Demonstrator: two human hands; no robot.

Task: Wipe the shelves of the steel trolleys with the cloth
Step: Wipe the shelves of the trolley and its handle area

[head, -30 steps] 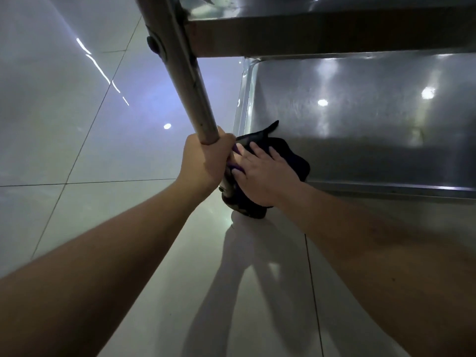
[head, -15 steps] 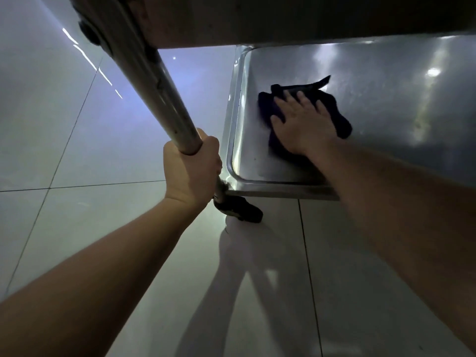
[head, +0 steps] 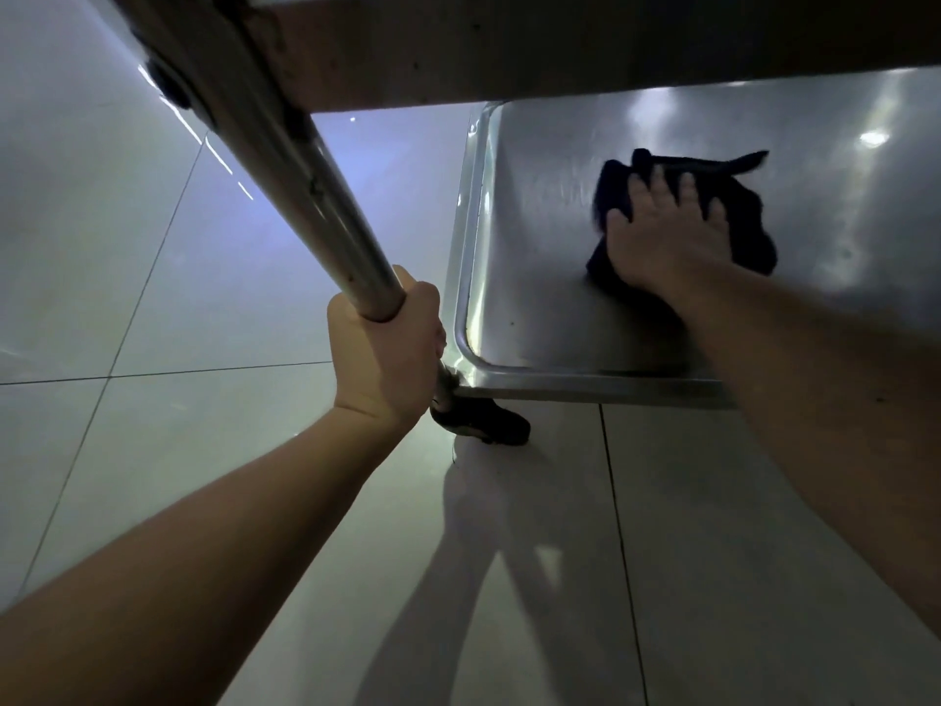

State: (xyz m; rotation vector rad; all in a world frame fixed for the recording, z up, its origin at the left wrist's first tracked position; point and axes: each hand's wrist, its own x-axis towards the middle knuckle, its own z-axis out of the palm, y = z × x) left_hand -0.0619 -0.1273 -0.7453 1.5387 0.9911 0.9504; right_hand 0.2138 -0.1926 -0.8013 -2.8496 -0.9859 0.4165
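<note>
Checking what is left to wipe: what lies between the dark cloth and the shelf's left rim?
Only bare steel shelf between the cloth and the rim, per the head view.

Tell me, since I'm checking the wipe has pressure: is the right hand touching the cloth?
Touching. The head view shows the right hand lying flat on the dark cloth, its fingers spread over it, on the lower shelf.

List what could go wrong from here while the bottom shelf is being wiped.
1. The right hand presses flat on the cloth without gripping it, so the cloth may bunch or slip free.
2. The left hand holds the trolley post just above the wheel; a hard push might roll the trolley.
3. The shelf corners inside the raised rim could be missed.
</note>
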